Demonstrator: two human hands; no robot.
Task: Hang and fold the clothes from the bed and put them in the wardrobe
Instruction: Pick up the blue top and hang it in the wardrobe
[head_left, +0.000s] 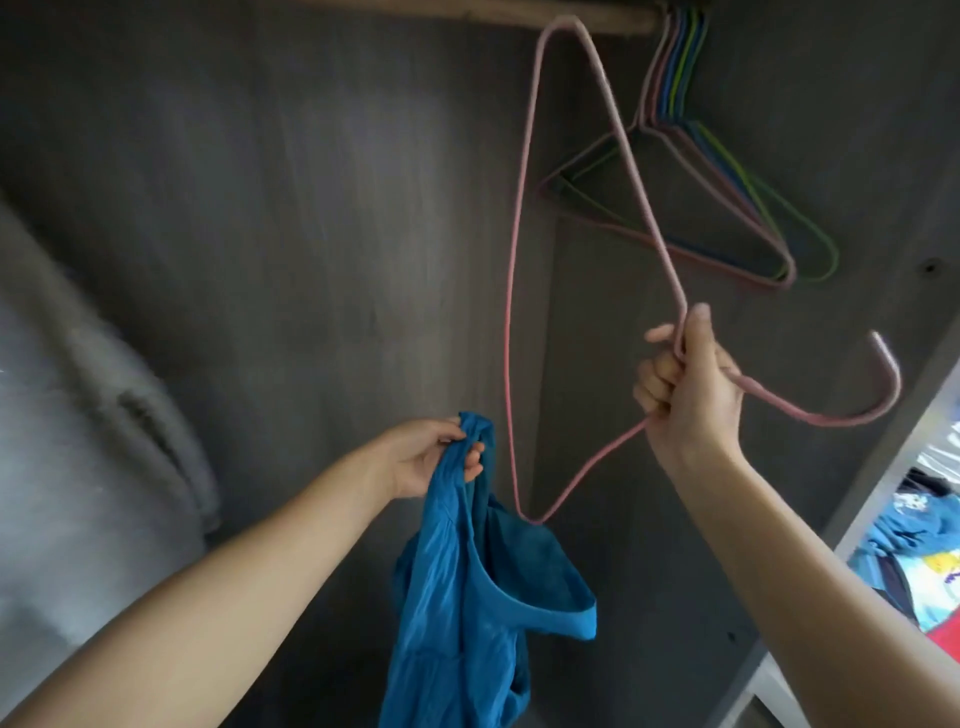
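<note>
Head view: we grip a pink hanger (524, 249) at its neck with our right hand (685, 384), fingers curled tight round the wire, its hook pointing right. Our left hand (431, 457) pinches a strap of the blue top (467, 597), which hangs below and left of the hanger, the hanger's lower corner touching its neckline. Above the hanger runs the rail (467, 13), with spare hangers (727, 197) bunched to its right

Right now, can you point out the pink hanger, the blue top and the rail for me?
pink hanger (511, 291): head view, on its long straight bar.
blue top (457, 597): head view, on the hanging body fabric.
rail (613, 23): head view, on the wooden bar beside the spare hangers.
</note>
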